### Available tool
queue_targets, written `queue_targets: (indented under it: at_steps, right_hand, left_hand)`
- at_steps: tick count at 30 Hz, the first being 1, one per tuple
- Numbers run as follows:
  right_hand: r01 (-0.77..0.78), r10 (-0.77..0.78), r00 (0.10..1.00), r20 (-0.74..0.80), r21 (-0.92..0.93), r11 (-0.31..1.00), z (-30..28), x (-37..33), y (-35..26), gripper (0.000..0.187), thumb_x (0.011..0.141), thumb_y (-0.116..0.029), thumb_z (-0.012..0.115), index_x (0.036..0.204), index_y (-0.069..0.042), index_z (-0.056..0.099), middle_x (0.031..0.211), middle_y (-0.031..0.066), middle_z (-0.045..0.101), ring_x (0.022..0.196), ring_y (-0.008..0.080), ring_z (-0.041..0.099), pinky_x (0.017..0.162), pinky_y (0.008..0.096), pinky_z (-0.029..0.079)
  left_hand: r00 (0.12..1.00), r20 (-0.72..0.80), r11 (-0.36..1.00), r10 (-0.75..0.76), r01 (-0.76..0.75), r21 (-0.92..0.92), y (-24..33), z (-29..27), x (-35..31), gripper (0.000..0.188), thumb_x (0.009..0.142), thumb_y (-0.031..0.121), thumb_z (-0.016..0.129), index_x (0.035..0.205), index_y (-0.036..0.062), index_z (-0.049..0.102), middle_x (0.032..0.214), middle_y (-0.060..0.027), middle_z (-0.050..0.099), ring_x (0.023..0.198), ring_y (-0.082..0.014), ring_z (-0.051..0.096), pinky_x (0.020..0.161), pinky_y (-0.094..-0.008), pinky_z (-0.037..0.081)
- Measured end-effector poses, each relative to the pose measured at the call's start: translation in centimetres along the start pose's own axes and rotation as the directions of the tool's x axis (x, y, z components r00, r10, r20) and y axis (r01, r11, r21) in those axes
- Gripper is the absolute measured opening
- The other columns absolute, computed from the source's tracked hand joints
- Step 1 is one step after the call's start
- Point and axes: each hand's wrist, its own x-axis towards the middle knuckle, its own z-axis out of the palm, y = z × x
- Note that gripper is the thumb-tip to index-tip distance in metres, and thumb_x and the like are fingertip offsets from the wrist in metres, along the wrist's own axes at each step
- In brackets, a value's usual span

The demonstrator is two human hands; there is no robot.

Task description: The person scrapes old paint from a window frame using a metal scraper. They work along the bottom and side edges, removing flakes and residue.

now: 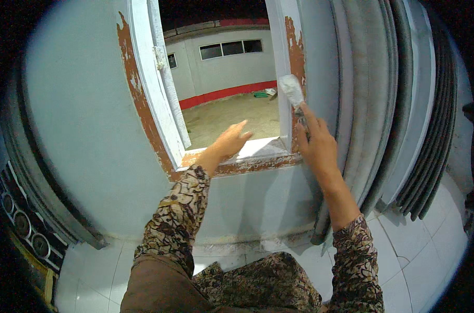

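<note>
A window frame (153, 104), mostly white with a patchy brown outer edge, is set in a pale grey wall. In my right hand (319, 142) is a paintbrush (291, 89), its broad white head pointing up against the right side of the frame. My fingers wrap round its dark handle, which they partly hide. My left hand (229, 142) reaches over the lower sill (263, 147) with its fingers stretched out and nothing in it. Whether it touches the sill, I cannot tell.
Long grey corrugated sheets (370, 104) lean upright to the right of the window. More long panels (38, 177) stand at the left, near a dark item with round shapes (23, 224). White floor tiles (398, 250) lie below. Outside is a yard (231, 115) with a red-banded wall.
</note>
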Motion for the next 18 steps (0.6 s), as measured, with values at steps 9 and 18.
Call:
queue_targets:
  at_steps: [9, 18]
  right_hand:
    - [-0.024, 0.005, 0.948, 0.319, 0.054, 0.998, 11.2, 0.3, -4.3, 0.032, 0.086, -0.02, 0.065, 0.11, 0.0, 0.057, 0.098, 0.023, 0.063, 0.092, 0.041, 0.062, 0.082, 0.0483, 0.048]
    - [-0.057, 0.057, 0.959, 0.278, -0.007, 0.998, 18.5, 0.2, -2.3, 0.024, 0.081, -0.022, 0.067, 0.088, 0.0, 0.058, 0.084, 0.0226, 0.065, 0.081, 0.0404, 0.064, 0.074, 0.0496, 0.05]
  left_hand:
    - [0.965, -0.147, 0.903, -0.216, 0.255, 0.345, -5.7, 0.3, -6.6, 0.05, 0.098, 0.045, 0.035, 0.122, 0.0088, 0.061, 0.125, -0.0171, 0.059, 0.12, -0.0331, 0.052, 0.103, -0.0486, 0.037]
    - [0.939, -0.296, 0.931, -0.173, 0.254, 0.263, -4.1, 0.6, -7.8, 0.04, 0.094, 0.036, 0.046, 0.108, 0.0041, 0.066, 0.112, -0.0212, 0.059, 0.109, -0.0352, 0.055, 0.094, -0.0476, 0.043]
